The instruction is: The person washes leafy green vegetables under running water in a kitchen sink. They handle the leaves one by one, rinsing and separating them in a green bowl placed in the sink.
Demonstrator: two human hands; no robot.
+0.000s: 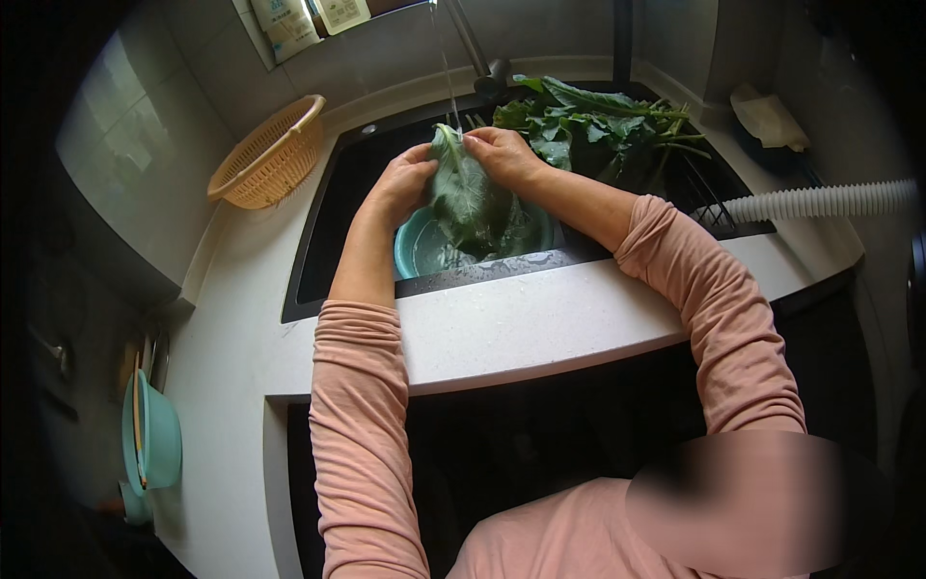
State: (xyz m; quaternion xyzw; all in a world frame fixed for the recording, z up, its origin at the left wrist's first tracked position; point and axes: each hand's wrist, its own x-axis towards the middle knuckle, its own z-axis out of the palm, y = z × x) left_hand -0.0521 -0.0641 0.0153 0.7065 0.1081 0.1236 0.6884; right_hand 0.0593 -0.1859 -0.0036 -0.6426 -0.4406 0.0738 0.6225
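Observation:
A large green leaf [466, 192] hangs between my two hands, stem end up. My left hand [401, 181] pinches its left edge. My right hand [505, 155] grips it near the top right, fingertips close to the stem. A thin stream of water [446, 69] falls from above onto the leaf's top. Beneath it a teal plastic basin [406, 250] stands in the black sink [325, 239]; the leaf covers much of the basin. To the right, a pile of leafy greens [589, 119] lies over the sink's right side, partly behind my right forearm.
An orange plastic basket [271, 163] tilts against the wall at left. A grey corrugated hose [817, 201] reaches the sink's right end. The faucet [477, 54] stands behind. A turquoise bowl [160, 430] sits on the white countertop [239, 304]. Packages [289, 29] rest on a ledge.

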